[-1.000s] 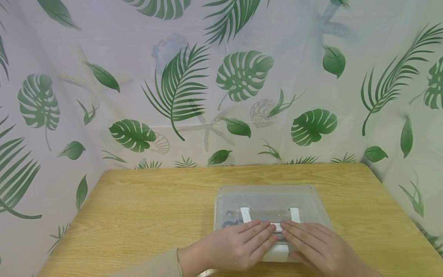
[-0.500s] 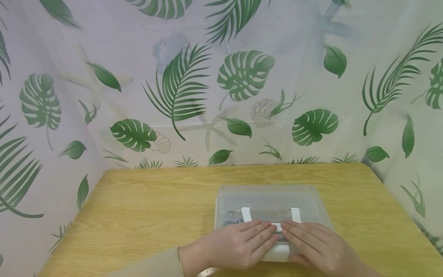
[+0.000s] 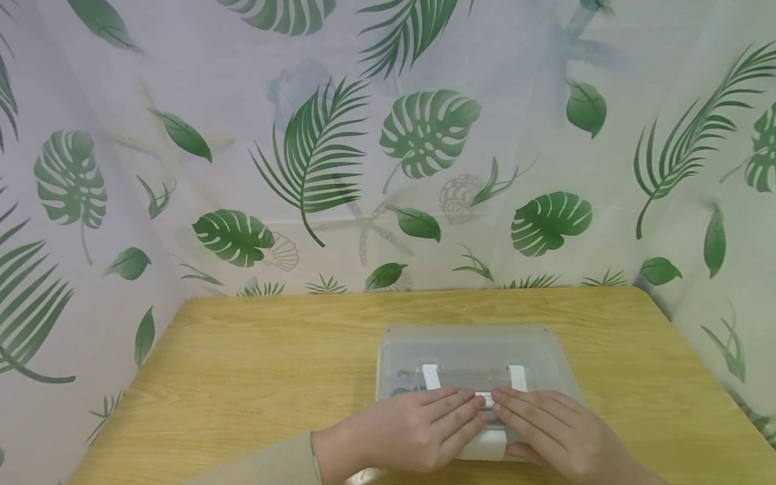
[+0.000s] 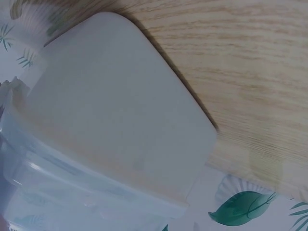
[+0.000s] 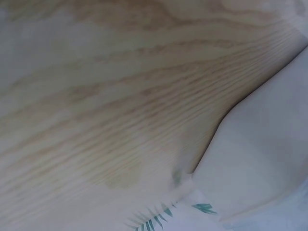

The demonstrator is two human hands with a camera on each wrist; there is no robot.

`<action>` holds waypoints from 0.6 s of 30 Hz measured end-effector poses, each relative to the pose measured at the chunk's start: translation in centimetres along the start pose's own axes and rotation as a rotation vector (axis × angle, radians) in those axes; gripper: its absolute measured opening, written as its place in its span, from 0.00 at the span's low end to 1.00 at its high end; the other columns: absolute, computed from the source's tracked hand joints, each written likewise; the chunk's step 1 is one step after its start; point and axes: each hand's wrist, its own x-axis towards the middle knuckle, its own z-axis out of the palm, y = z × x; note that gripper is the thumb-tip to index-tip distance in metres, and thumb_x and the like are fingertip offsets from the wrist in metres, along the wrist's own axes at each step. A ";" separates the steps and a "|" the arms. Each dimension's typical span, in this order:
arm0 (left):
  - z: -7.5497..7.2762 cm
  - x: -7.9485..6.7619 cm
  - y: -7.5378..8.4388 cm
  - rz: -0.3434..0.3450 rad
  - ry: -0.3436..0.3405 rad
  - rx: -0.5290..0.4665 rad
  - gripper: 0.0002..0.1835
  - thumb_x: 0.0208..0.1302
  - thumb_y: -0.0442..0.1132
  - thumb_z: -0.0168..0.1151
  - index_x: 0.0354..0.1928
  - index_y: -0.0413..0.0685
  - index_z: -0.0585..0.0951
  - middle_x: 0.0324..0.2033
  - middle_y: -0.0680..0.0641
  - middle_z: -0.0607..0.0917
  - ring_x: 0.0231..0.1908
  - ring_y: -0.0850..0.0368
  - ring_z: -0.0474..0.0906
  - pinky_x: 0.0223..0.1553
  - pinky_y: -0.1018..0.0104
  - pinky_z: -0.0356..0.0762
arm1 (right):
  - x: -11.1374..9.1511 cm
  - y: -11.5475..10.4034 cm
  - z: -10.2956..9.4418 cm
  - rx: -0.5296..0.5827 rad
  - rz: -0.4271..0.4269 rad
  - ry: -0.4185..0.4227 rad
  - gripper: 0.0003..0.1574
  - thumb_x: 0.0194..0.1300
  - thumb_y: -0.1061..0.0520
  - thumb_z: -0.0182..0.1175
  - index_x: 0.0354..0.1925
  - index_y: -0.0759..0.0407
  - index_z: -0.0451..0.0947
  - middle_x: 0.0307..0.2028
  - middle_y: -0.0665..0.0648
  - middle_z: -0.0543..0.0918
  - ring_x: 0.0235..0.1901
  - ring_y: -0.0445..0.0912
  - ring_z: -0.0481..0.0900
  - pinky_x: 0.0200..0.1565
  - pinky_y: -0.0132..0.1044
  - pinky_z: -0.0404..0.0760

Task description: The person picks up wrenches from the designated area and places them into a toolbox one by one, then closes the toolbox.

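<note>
A translucent plastic storage box (image 3: 469, 345) with a lid sits on the table, with dark bluish contents showing faintly through its left part. My left hand (image 3: 418, 431) and right hand (image 3: 560, 431) lie over the front of the lid, their straight fingers pointing inward until the tips nearly meet. Between the fingertips shows a bit of the white carrying handle (image 3: 432, 376); the rest of its bar is covered. Below the fingers is a white front latch (image 3: 490, 444), and the right thumb lies beside it. Both wrist views show the box's pale side wall (image 4: 120, 106), without the fingers.
The box stands on a wood-grain table (image 3: 261, 364), right of its middle. A leaf-printed curtain (image 3: 339, 155) hangs behind the table and along both sides. A beige sleeve (image 3: 273, 465) covers the left forearm.
</note>
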 end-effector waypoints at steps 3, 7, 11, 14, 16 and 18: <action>0.0 0.0 0.0 -0.006 0.002 -0.007 0.21 0.82 0.48 0.53 0.63 0.45 0.86 0.58 0.48 0.90 0.60 0.59 0.87 0.63 0.67 0.83 | 0.0 0.1 0.1 0.003 -0.010 0.012 0.30 0.81 0.42 0.57 0.49 0.68 0.89 0.46 0.62 0.93 0.40 0.51 0.92 0.74 0.28 0.71; 0.0 0.0 0.0 -0.012 0.008 -0.007 0.22 0.82 0.51 0.54 0.62 0.46 0.86 0.58 0.48 0.90 0.60 0.59 0.87 0.62 0.67 0.83 | -0.2 0.1 0.3 -0.001 -0.017 0.013 0.33 0.80 0.40 0.58 0.50 0.69 0.88 0.46 0.64 0.93 0.40 0.52 0.92 0.77 0.29 0.65; 0.1 0.1 0.0 -0.018 0.028 0.005 0.20 0.81 0.45 0.52 0.61 0.46 0.87 0.56 0.48 0.90 0.58 0.59 0.88 0.61 0.67 0.84 | -0.2 -0.2 0.2 -0.013 0.015 -0.029 0.35 0.79 0.37 0.58 0.52 0.68 0.88 0.47 0.62 0.93 0.42 0.51 0.92 0.73 0.28 0.71; 0.2 0.1 0.2 -0.029 0.035 0.009 0.19 0.81 0.43 0.52 0.60 0.46 0.87 0.56 0.48 0.90 0.58 0.59 0.88 0.61 0.67 0.84 | -0.1 -0.3 0.1 -0.028 0.029 -0.051 0.36 0.80 0.36 0.57 0.51 0.67 0.88 0.48 0.62 0.93 0.42 0.50 0.91 0.65 0.28 0.80; 0.2 0.1 0.3 -0.042 0.040 0.005 0.18 0.81 0.42 0.52 0.60 0.46 0.87 0.56 0.48 0.90 0.58 0.59 0.88 0.61 0.67 0.84 | 0.0 -0.3 0.2 -0.037 0.011 -0.035 0.36 0.80 0.36 0.56 0.50 0.68 0.88 0.46 0.63 0.93 0.41 0.51 0.91 0.65 0.29 0.80; 0.2 0.2 0.5 -0.052 0.043 0.004 0.18 0.81 0.41 0.52 0.60 0.46 0.87 0.56 0.48 0.90 0.58 0.59 0.88 0.61 0.66 0.84 | 0.0 -0.3 0.4 -0.043 -0.006 -0.015 0.35 0.81 0.37 0.56 0.49 0.70 0.88 0.45 0.64 0.93 0.40 0.52 0.90 0.71 0.30 0.75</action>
